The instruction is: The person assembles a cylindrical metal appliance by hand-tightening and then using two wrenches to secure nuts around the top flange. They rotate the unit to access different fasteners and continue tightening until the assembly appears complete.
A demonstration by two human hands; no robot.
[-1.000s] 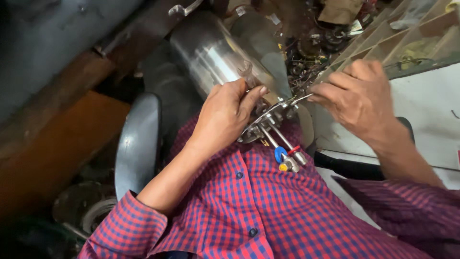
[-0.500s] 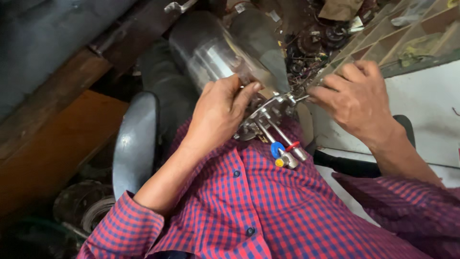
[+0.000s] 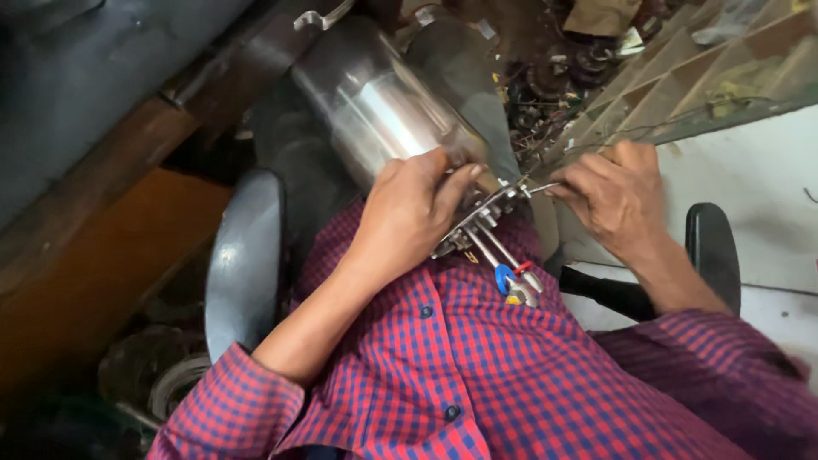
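A shiny steel cylinder tank (image 3: pixel 383 111) lies tilted against my red and blue checked shirt, its flanged end toward me. My left hand (image 3: pixel 409 213) grips that end over the round metal flange plate (image 3: pixel 481 217). Several metal rods (image 3: pixel 503 255) with blue, red and yellow terminal caps (image 3: pixel 511 281) stick out of the flange toward my chest. My right hand (image 3: pixel 613 200) pinches a thin metal piece (image 3: pixel 541 187) at the flange's right edge.
A grey curved metal cover (image 3: pixel 243 264) lies at my left arm. A wooden bench edge (image 3: pixel 111 238) runs along the left. Wooden compartment trays (image 3: pixel 699 85) and a heap of small dark metal parts (image 3: pixel 554 77) sit behind. A black chair armrest (image 3: pixel 711 247) is at my right.
The tank and flange have shifted slightly up and left in view. My right hand has stayed on the thin piece at the flange edge.
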